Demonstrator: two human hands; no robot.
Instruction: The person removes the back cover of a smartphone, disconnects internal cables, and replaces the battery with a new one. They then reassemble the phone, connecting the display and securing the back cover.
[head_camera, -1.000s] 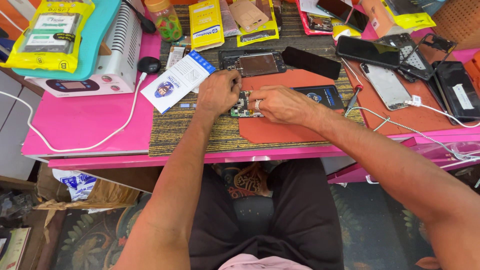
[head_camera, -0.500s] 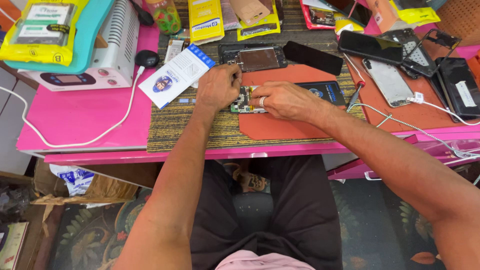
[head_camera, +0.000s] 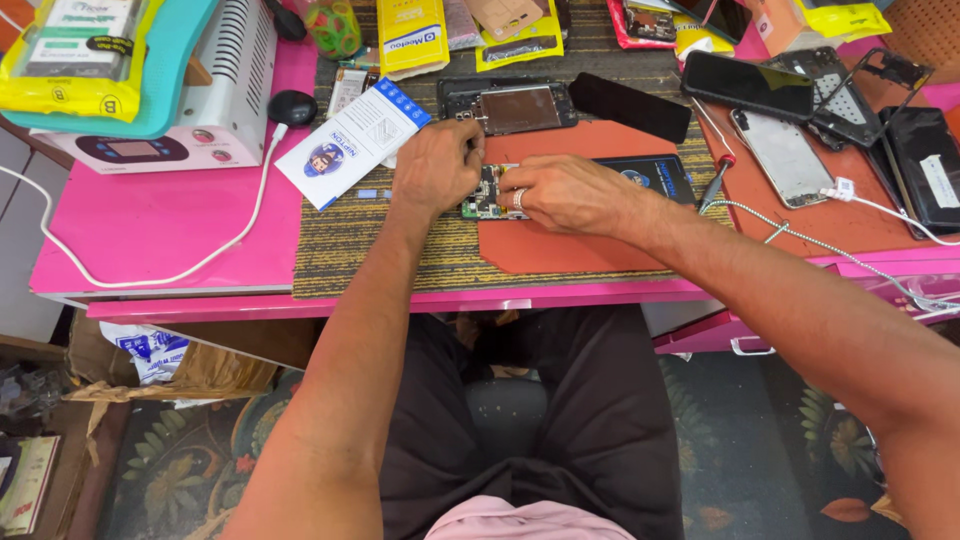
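Note:
An opened phone (head_camera: 640, 178) with a bare circuit board lies on an orange mat (head_camera: 580, 245) at the middle of the pink table. My left hand (head_camera: 435, 168) is curled over its left end, fingertips pinching at the top edge of the board. Beside it, my right hand (head_camera: 560, 193), a ring on one finger, presses down on the phone's middle. Whether the left fingers hold a small tool or part is hidden.
A blue-and-white packet (head_camera: 352, 142) lies left of my hands. Behind are a phone frame (head_camera: 510, 105), a black strip (head_camera: 630, 105) and yellow packets (head_camera: 412, 35). Several phones (head_camera: 790, 150) and a screwdriver (head_camera: 718, 178) lie right. A white machine (head_camera: 190, 95) stands far left, its cable (head_camera: 180, 270) trailing.
Both hands stay on the opened phone with only slight finger shifts. The view has tilted a little.

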